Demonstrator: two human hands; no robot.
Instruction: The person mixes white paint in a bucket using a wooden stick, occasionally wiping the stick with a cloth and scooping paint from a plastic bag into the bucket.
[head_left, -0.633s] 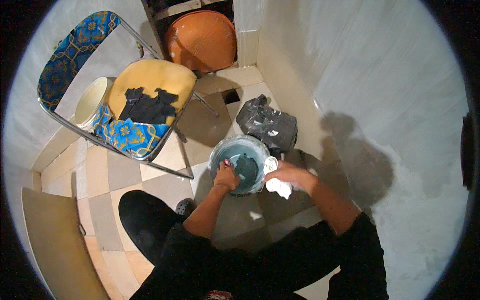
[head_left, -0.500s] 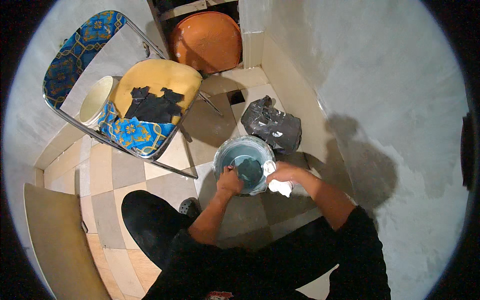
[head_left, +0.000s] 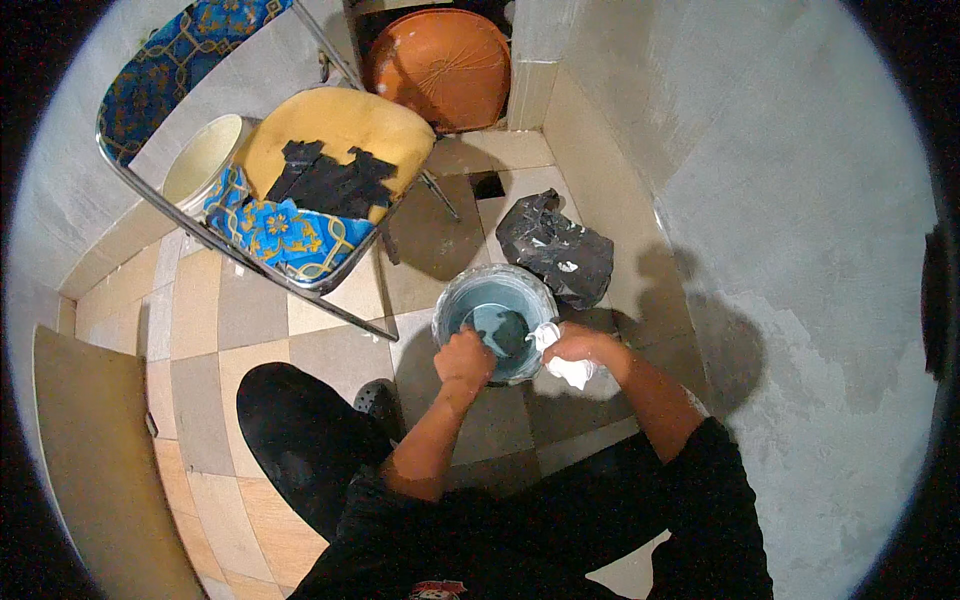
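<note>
On the tiled floor before me stands a round bucket (head_left: 447,305) with a pale, smeared rim and a blue-grey inside; a dark patch shows at its bottom. My left hand (head_left: 464,360) is closed over the near-left part of the bucket, its fingertips hidden, so what it may hold cannot be made out. At the right rim my right hand (head_left: 585,343) grips a crumpled white sheet-like piece (head_left: 570,371). Part of it sticks out over the rim and part hangs below the fingers. Whether it is cloth, paper or plastic is unclear.
A black plastic bag (head_left: 556,247) sits behind the bucket, close to the right wall (head_left: 800,200). To the left stands a metal-framed chair (head_left: 345,115) with torn padding; a pale bucket (head_left: 205,160) is behind it. An orange rounded object (head_left: 440,70) leans at the back.
The view has shifted a little, so the chair and bag sit further right and higher. My left hand has turned slightly over the bucket; my right hand still grips the white piece.
</note>
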